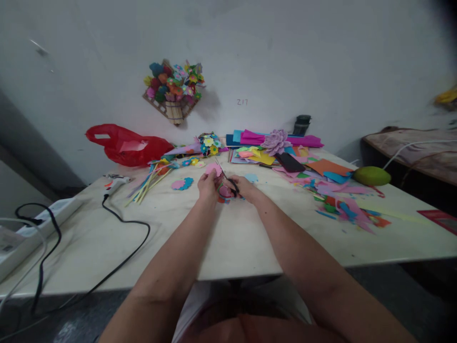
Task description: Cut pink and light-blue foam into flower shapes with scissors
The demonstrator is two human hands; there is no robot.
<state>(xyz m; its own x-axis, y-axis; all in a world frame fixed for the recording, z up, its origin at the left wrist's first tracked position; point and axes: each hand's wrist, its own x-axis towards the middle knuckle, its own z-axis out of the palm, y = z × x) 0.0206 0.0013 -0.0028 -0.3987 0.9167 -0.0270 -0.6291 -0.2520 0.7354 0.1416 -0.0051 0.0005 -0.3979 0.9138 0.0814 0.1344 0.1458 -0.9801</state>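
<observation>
My left hand [209, 185] is closed on a pink paper piece [213, 168] with a scalloped edge, held up above the table. My right hand [243, 186] grips a pair of scissors [233, 185] with dark handles; their blades point up and left, right beside the pink piece. Below and between my hands lie small coloured pieces [224, 200], partly hidden by my fingers. Left of my left hand, pink and blue scalloped cutouts [183, 184] rest on the table. A light blue cutout [251, 177] lies just beyond my right hand.
A glue gun [117, 185] with a black cord lies left, near a white power strip [46, 224]. Behind it sits a red plastic bag [124, 145]. To the right are a dark phone [290, 162], paper scraps [352, 209] and a green mango-like object [372, 176].
</observation>
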